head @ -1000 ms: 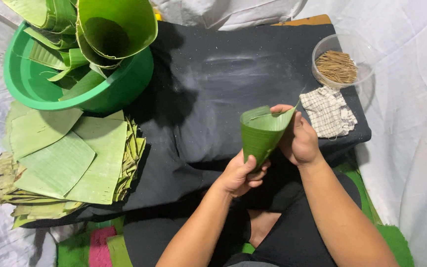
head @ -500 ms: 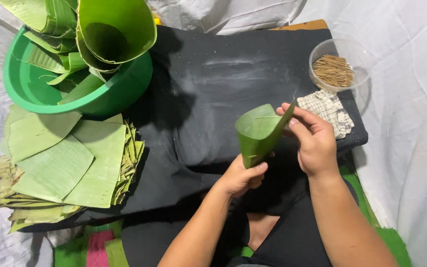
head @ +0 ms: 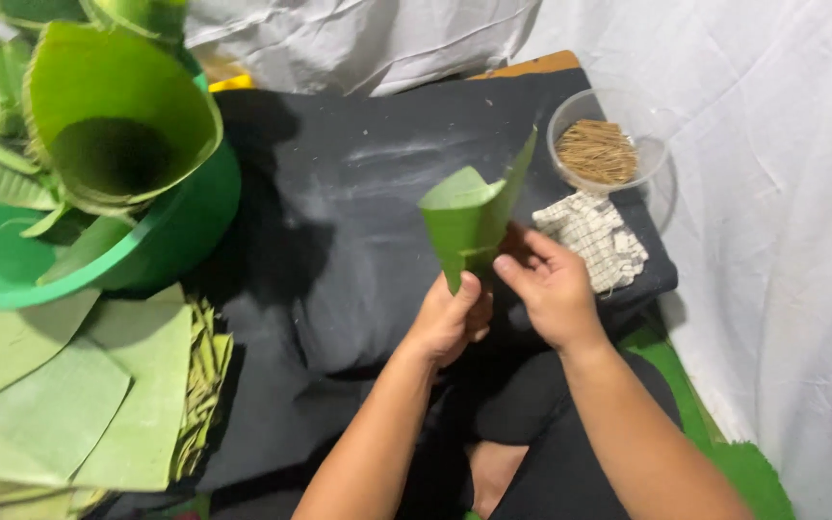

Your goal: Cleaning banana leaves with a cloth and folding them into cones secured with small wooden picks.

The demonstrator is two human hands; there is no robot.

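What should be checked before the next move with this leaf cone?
1. Left hand grips the cone at its tip: ok.
2. Right hand touches the cone's lower edge: ok.
3. Cone mouth open, facing up: ok.
4. Seam pinned: cannot tell.
5. Bowl of sticks close beside the right hand: ok.
6. Stack of cut leaves and basin with rolled leaves on the left: ok.
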